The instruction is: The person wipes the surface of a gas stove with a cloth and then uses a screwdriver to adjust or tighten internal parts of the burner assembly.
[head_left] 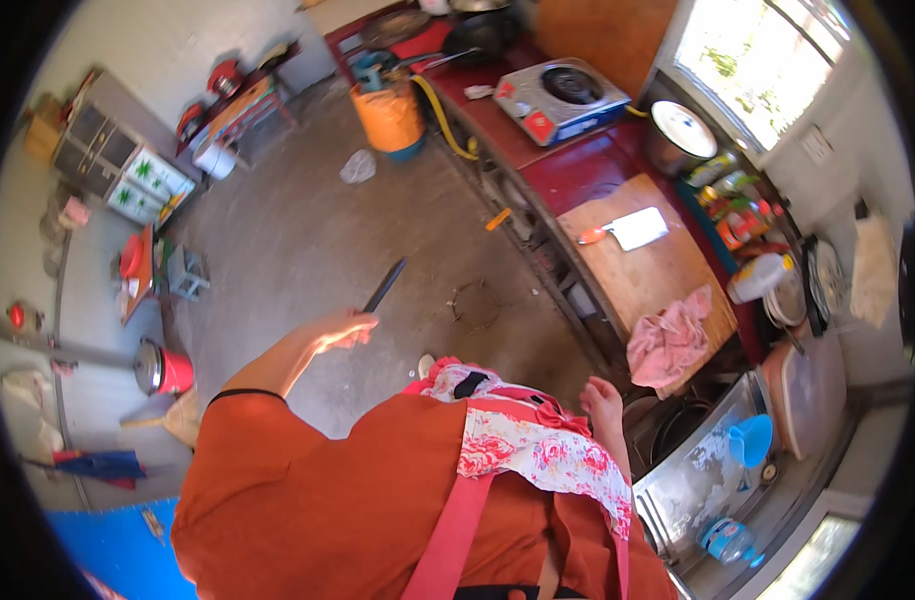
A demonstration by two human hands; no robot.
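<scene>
My left hand (346,332) is stretched out over the floor, closed around one end of a slim, dark, flat object (386,285). That object is seen nearly edge-on, so its kind is unclear. Close to my floral apron (548,450), my right hand (603,398) is raised with its fingers loosely bent, and nothing shows in it. The nearest things to it are a pink cloth (670,340) on the corner of a wooden chopping board (618,275) and the metal sink counter (678,500). On the board lies a cleaver (640,229) with an orange handle.
A gas stove (561,100) and a lidded pot (681,135) stand on the red counter (578,180), with several bottles (743,215) beside them. An orange-wrapped gas cylinder (388,115) is on the floor (308,220). Along the left wall are a stool (187,273) and a red bucket-like pot (165,367).
</scene>
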